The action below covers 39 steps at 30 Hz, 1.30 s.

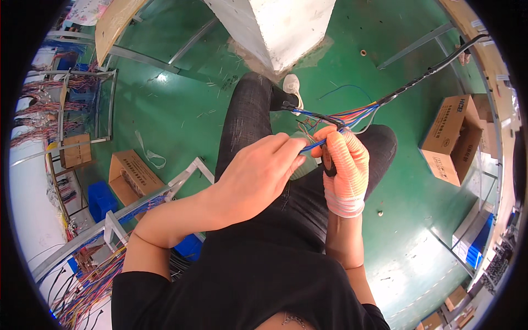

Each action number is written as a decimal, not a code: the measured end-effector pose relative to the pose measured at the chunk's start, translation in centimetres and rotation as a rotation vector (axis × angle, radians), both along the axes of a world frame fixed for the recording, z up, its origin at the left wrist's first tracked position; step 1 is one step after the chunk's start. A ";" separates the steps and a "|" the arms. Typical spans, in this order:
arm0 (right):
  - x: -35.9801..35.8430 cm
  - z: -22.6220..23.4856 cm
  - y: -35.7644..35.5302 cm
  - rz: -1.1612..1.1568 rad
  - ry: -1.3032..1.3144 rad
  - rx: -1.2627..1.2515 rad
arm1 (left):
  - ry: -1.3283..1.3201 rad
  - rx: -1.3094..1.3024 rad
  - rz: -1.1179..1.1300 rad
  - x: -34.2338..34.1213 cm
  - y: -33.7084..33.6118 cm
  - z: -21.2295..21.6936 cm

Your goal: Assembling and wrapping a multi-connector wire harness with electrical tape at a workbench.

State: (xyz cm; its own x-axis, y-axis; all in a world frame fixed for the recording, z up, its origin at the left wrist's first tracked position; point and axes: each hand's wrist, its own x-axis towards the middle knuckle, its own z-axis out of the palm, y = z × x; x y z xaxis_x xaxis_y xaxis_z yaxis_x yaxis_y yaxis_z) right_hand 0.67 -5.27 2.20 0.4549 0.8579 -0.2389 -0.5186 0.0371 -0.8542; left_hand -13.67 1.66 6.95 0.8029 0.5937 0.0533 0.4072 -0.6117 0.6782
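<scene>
My left hand point(258, 170) is bare, with thumb and fingers pinched on blue wires point(314, 146) of a wire harness. My right hand point(346, 165) wears an orange knitted glove with a white cuff. Its fingers are closed around what looks like a roll of black tape point(329, 160), right against the wires. Beyond both hands, loose blue, red, orange and grey wires point(360, 114) fan out from the harness. They gather into a black-wrapped trunk point(434, 69) that runs up to the bench at the right. A dark-sleeved branch point(311, 114) points left above my fingers.
A white pillar point(280, 27) stands ahead on the green floor point(181, 104). Open cardboard boxes lie at the right point(454, 137) and left point(132, 179). Metal racks with bundled coloured wires point(104, 275) line the left side. A wooden bench edge point(487, 71) curves along the right.
</scene>
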 end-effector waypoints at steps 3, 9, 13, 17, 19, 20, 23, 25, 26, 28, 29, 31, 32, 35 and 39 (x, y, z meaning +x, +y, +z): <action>0.1 -0.1 -0.1 0.019 -0.009 -0.005 | -0.051 -0.128 0.032 -0.1 0.3 -0.1; 0.0 0.3 0.0 -0.006 -0.027 -0.026 | -0.037 -0.294 0.038 0.3 0.5 0.3; 0.0 0.3 -0.1 -0.006 -0.032 -0.042 | -0.110 -0.198 0.054 0.4 0.2 -0.6; -0.4 0.4 -0.2 0.028 -0.071 -0.046 | -0.123 -0.169 0.055 0.1 0.2 -0.9; -0.5 0.5 -0.3 0.026 -0.112 -0.075 | -0.125 -0.167 0.056 0.0 0.2 -0.9; -0.5 0.4 -0.6 0.085 -0.072 -0.078 | -0.104 -0.147 0.064 -0.1 0.3 -0.8; -0.7 -0.8 -1.3 0.265 -0.024 -0.028 | -0.093 -0.120 0.071 -0.1 0.4 -0.4; -1.2 -1.2 -1.4 0.362 -0.019 -0.015 | -0.104 -0.115 0.067 0.2 0.3 0.1; -1.0 -0.7 -1.1 0.363 -0.020 -0.015 | -0.085 -0.140 0.064 0.3 0.3 0.6; -0.6 0.5 -0.1 0.377 -0.059 -0.145 | -0.068 -0.164 0.062 0.2 0.2 0.7; -0.5 0.6 0.3 0.380 -0.062 -0.142 | -0.079 -0.143 0.051 0.1 0.1 0.4; -0.3 0.9 1.1 0.317 -0.129 -0.054 | -0.092 -0.119 0.044 0.0 0.1 0.3; -0.2 0.9 1.3 0.288 -0.163 -0.011 | -0.086 -0.119 0.047 0.0 0.0 0.3; -0.5 0.9 1.3 0.251 -0.162 -0.021 | -0.074 -0.110 0.047 0.0 0.1 0.5; -0.3 0.8 1.2 0.246 -0.168 -0.028 | -0.125 -0.096 0.071 0.1 0.1 0.1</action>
